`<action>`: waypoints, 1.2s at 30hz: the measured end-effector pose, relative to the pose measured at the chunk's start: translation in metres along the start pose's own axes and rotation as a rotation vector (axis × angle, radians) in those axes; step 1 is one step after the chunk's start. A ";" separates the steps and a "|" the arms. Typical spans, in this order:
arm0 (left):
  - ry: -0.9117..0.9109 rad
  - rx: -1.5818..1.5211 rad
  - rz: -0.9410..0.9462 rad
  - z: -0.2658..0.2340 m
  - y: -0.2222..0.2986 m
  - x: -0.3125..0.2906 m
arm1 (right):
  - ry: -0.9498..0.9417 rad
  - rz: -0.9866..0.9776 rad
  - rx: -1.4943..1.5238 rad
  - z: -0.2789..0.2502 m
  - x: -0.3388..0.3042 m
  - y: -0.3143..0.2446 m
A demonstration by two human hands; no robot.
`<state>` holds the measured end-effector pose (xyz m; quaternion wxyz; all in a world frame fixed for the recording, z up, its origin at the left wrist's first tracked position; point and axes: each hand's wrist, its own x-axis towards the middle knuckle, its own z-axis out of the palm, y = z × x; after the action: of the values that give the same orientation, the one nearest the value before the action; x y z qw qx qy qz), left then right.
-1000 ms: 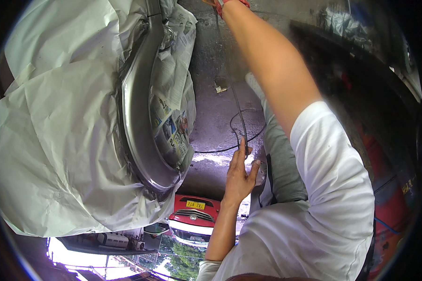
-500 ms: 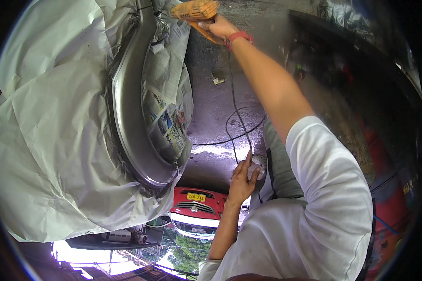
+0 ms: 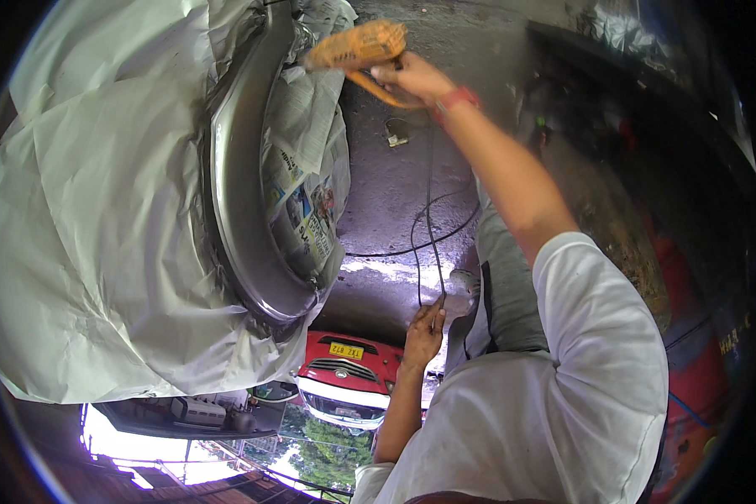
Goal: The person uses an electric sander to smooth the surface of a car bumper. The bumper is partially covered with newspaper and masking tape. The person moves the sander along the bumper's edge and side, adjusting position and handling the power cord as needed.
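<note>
My right hand (image 3: 416,80), with a red band at its wrist, grips an orange-yellow heat gun (image 3: 357,46) by its handle. The gun's nose points left at the upper part of a grey curved wheel-arch panel (image 3: 239,189); whether it touches is blurred. A black power cord (image 3: 429,214) hangs below the gun and loops near my left hand (image 3: 426,332). That hand is lower down, its fingers closed on the cord. Pale masking paper (image 3: 101,218) covers the body left of the panel, and newspaper (image 3: 307,214) fills the inside of the arch.
A small pale piece (image 3: 396,140) lies on the grey floor (image 3: 386,181). My bent leg in grey trousers (image 3: 512,294) is beside the cord. A red vehicle (image 3: 344,357) stands beyond the paper's lower edge. Along the right runs a dark curved body part (image 3: 664,109).
The heat gun and my right hand have shifted right and slightly down. My left hand has moved down, its spread fingers now closed round the cord. The whole view has shifted a little.
</note>
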<state>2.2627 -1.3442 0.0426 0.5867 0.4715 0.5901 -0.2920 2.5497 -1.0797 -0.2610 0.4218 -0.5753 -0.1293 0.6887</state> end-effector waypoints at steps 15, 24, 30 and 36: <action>0.157 -0.024 0.197 -0.003 0.029 0.018 | 0.367 -0.459 -0.210 0.007 0.069 -0.077; 0.159 -0.020 0.247 0.017 -0.011 0.005 | 0.334 -0.441 -0.518 -0.001 0.041 -0.066; 0.207 -0.090 0.269 0.036 -0.041 -0.010 | 0.273 -0.385 -0.543 0.041 -0.039 -0.100; 0.198 -0.139 0.219 0.046 -0.073 -0.035 | 0.219 -0.414 -0.545 0.065 -0.090 -0.108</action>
<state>2.2113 -1.4207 0.0546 0.5854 0.5175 0.6089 -0.1369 2.5364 -1.0591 -0.1079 0.3948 -0.6987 -0.3760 0.4631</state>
